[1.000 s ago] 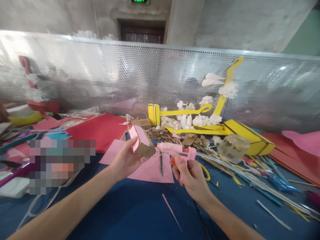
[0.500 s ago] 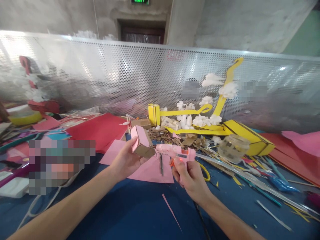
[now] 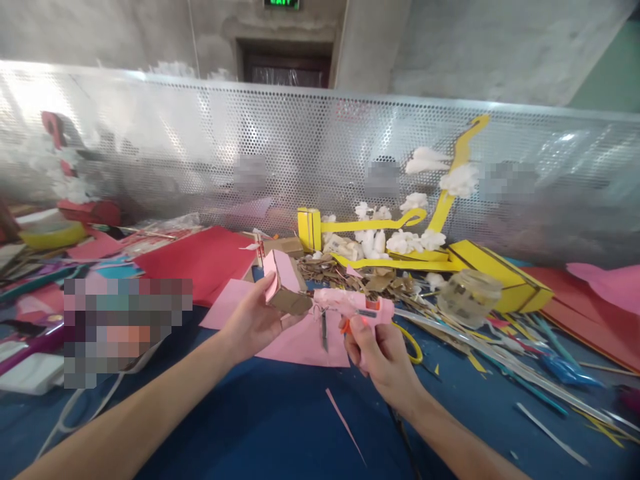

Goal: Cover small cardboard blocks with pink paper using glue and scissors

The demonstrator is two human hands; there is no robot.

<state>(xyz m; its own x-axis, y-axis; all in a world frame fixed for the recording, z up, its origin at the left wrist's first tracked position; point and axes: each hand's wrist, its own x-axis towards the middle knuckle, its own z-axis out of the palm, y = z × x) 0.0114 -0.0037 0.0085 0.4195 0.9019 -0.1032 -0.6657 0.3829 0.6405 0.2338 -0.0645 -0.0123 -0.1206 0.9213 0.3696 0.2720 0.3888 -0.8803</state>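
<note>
My left hand grips a small cardboard box with pink paper on its upper face, held tilted above the table. In my right hand is a pink hot glue gun, its nozzle pointing left at the box's right edge. Whether the tip touches the cardboard I cannot tell. A long clear glue stick runs out of the gun's back. Below both hands lies a pink paper sheet. Between them a thin dark wire stand hangs under the gun's barrel.
Yellow paper-covered pieces with white cotton tufts stand at the back right, near a clear plastic jar. Cardboard scraps are heaped behind my hands. A red sheet lies at the left. A perforated metal panel closes off the back.
The whole view has shifted very slightly. My hands keep the same hold on the box and the glue gun, with the nozzle still at the box's edge.
</note>
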